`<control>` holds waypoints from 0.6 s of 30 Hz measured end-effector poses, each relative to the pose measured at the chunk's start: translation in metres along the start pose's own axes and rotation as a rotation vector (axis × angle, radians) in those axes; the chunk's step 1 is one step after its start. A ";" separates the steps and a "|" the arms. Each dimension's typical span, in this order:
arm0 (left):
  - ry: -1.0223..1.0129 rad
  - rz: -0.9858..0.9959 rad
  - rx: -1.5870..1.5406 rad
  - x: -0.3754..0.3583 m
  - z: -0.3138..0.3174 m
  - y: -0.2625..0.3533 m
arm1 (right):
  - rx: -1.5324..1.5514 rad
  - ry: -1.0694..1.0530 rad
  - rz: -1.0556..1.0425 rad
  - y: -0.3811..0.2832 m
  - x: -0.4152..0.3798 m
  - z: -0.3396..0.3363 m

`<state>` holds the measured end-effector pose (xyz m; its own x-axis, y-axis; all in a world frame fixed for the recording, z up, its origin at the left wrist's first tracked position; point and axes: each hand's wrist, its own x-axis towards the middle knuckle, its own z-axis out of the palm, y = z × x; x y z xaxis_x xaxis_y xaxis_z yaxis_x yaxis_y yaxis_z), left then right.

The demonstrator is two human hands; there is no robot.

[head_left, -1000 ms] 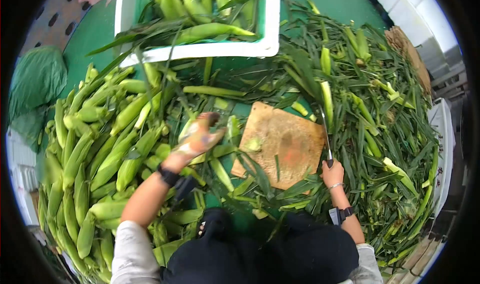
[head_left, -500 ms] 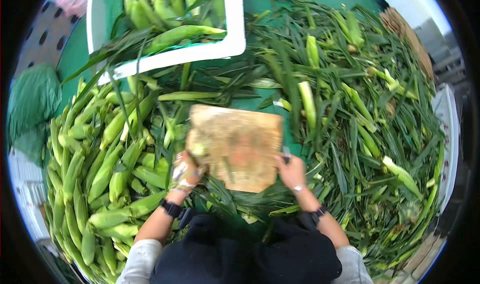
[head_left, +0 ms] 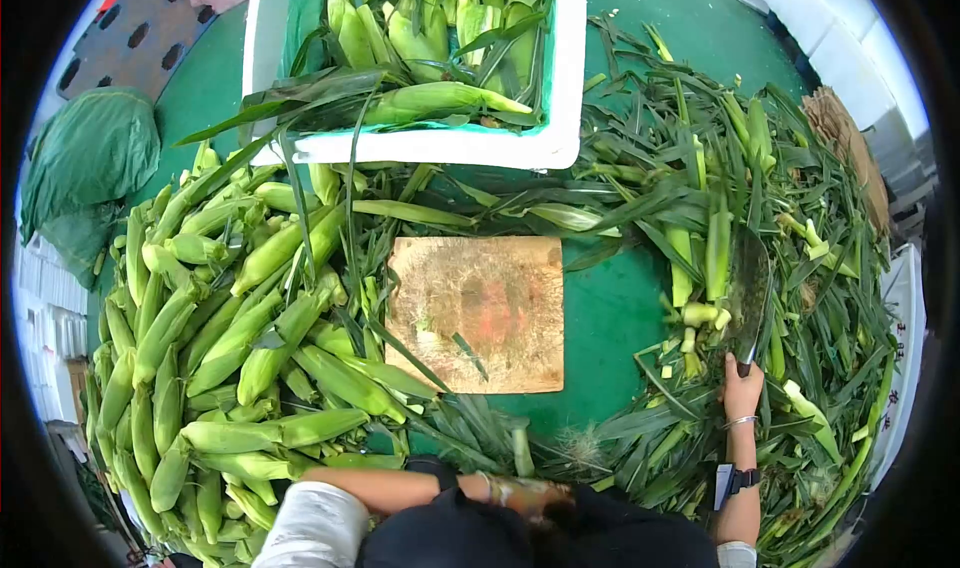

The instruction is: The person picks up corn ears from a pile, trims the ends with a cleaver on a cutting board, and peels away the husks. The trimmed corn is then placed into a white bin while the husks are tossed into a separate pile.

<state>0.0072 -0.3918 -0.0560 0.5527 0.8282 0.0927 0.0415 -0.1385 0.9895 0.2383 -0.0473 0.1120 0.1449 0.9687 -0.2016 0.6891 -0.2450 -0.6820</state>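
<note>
My right hand (head_left: 741,393) grips the dark handle of a large knife (head_left: 750,293), out over the heap of cut leaves and stalks on the right. Its broad dark blade points away from me, beside pale cut stalk ends (head_left: 700,315). My left hand (head_left: 535,496), in a patterned glove, is drawn across close to my body; its fingers are dim and partly hidden. Between the heaps lies a worn wooden cutting board (head_left: 430,278) with leaf scraps on it. Unpeeled corn ears (head_left: 245,343) are piled to its left.
A white foam box (head_left: 420,148) lined with green holds more corn ears behind the board. Leaf trimmings (head_left: 640,458) cover the green floor (head_left: 605,313) on the right. A green sack (head_left: 95,153) stands at the far left, and flattened cardboard (head_left: 848,153) lies far right.
My right hand has swung from the board's right edge out to the right with the knife. The left hand has left the board's left edge and come back toward my body. The view has shifted.
</note>
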 end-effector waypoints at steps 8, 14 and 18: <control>0.914 -0.050 1.209 0.097 -0.494 0.249 | -0.155 -0.025 -0.211 0.019 -0.007 0.074; 0.508 -0.961 1.804 0.069 -0.610 0.162 | -0.173 -0.073 -0.175 0.017 -0.013 0.080; 0.353 -0.968 1.544 0.071 -0.623 0.153 | -0.221 -0.122 -0.211 0.012 -0.019 0.080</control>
<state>-0.4658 -0.0156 0.1714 -0.2920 0.9435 -0.1566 0.9375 0.2499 -0.2421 0.1873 -0.0717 0.0516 -0.0950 0.9819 -0.1640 0.8343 -0.0113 -0.5512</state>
